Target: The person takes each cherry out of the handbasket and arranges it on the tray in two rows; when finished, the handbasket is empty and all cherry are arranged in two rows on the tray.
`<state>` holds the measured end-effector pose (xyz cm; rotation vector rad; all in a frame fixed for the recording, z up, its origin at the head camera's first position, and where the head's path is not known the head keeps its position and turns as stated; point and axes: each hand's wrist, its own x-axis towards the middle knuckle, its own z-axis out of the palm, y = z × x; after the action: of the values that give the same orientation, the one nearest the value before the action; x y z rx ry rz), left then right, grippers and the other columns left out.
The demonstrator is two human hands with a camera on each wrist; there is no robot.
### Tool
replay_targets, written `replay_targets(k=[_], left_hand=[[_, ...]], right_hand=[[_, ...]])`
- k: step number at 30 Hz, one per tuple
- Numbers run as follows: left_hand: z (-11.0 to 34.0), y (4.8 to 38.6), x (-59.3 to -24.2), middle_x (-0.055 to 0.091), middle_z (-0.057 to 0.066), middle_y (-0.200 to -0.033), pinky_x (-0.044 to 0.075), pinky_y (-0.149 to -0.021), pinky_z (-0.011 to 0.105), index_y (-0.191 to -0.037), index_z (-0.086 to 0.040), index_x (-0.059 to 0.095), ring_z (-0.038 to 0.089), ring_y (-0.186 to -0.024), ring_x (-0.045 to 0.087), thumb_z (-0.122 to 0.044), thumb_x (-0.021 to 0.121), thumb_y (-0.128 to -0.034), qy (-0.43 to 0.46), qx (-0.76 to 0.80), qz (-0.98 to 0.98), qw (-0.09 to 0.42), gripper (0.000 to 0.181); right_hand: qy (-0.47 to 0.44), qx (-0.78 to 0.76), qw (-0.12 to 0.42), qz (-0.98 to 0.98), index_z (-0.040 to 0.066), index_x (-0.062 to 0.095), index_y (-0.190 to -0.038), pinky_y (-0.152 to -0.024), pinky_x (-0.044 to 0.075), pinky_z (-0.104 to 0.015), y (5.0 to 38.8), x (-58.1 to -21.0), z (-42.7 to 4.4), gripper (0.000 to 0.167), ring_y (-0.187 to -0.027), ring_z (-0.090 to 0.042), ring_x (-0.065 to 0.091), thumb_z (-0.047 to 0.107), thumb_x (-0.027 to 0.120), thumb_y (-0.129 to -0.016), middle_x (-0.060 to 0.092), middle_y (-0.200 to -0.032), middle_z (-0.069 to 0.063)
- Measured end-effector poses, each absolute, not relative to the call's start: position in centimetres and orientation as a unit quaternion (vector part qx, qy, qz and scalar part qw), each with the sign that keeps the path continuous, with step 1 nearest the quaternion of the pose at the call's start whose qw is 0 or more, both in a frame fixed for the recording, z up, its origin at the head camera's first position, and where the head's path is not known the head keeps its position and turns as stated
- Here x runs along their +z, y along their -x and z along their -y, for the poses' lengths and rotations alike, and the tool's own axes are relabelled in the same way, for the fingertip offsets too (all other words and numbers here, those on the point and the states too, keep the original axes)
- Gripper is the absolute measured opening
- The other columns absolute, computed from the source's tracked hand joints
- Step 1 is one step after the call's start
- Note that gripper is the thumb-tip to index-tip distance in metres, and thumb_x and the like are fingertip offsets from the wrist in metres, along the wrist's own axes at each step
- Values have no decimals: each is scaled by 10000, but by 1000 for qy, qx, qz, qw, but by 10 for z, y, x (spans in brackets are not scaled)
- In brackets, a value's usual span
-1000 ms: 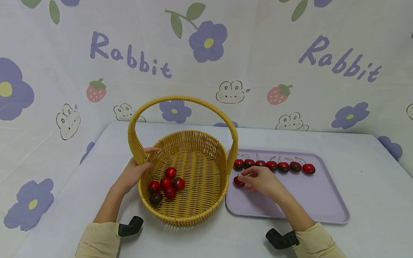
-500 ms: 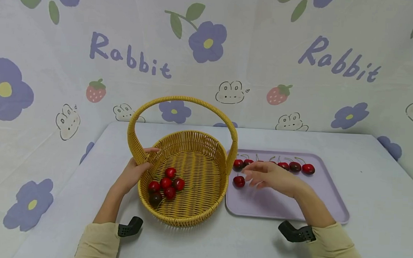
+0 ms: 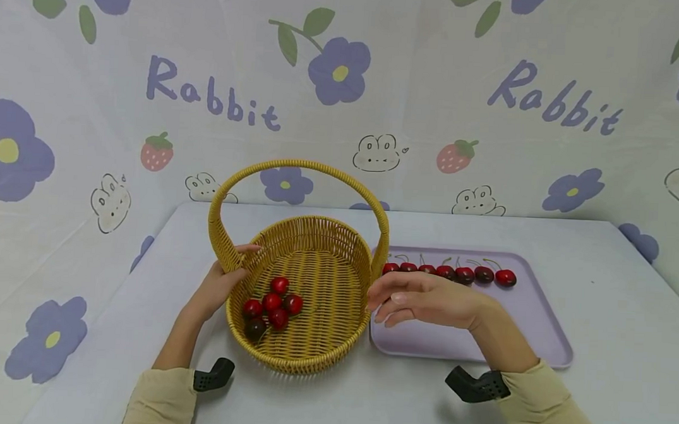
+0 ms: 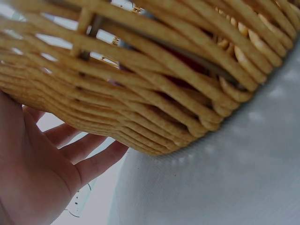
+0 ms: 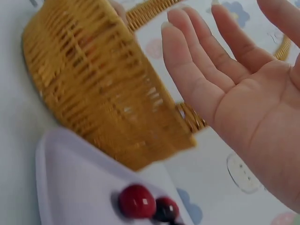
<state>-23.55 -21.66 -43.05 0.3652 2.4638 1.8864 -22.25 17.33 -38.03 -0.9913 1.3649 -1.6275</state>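
A yellow woven basket (image 3: 325,287) with a tall handle holds several red cherries (image 3: 278,318) at its lower left. My left hand (image 3: 216,290) grips its left side near the handle base; in the left wrist view, the fingers of that hand (image 4: 51,164) lie along the outside wall (image 4: 154,108). Over the tray's left part, beside the basket's right rim, is my right hand (image 3: 427,299), fingers spread and nothing held. The right wrist view shows the open palm of this hand (image 5: 253,93) and a cherry (image 5: 137,201) on the tray below.
A lilac tray (image 3: 516,333) lies right of the basket on a white table (image 3: 331,408), with a row of cherries (image 3: 464,275) along its back. Behind hangs a printed cloth (image 3: 425,64) with flowers and rabbits.
My right hand left the front cherry on the tray, drew back to the right with fingers spread, then moved left to the basket's rim, covering that cherry in the head view. My left hand stayed put.
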Motion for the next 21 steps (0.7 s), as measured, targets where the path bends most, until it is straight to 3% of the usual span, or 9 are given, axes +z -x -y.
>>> replay_targets(k=[9, 14, 21], left_hand=[[217, 238, -432, 393, 187, -1424, 287, -1018, 587, -1343, -5, 461, 377, -1318, 341, 33, 412, -911, -117, 605, -788, 10, 437], [217, 237, -430, 386, 194, -1431, 281, -1022, 588, -1345, -1, 457, 381, -1322, 336, 36, 409, -908, -118, 607, -786, 10, 442], [216, 236, -429, 378, 196, -1430, 282, -1022, 586, -1347, -1, 454, 387, -1314, 344, 41, 406, -909, -114, 606, -787, 11, 443]], right_hand=[[396, -641, 400, -521, 51, 459, -1338, -1016, 366, -449, 218, -376, -143, 352, -1196, -326, 486, 102, 481, -990, 469, -1307, -195], [365, -636, 381, -563, -33, 391, -1368, -1009, 376, -446, 215, -375, -126, 447, -1219, -370, 449, 151, 517, -981, 461, -1311, -224], [308, -603, 361, -641, 4, 426, -1371, -996, 399, -386, 217, -373, -104, 452, -1237, -357, 454, 206, 529, -980, 455, -1344, -241]])
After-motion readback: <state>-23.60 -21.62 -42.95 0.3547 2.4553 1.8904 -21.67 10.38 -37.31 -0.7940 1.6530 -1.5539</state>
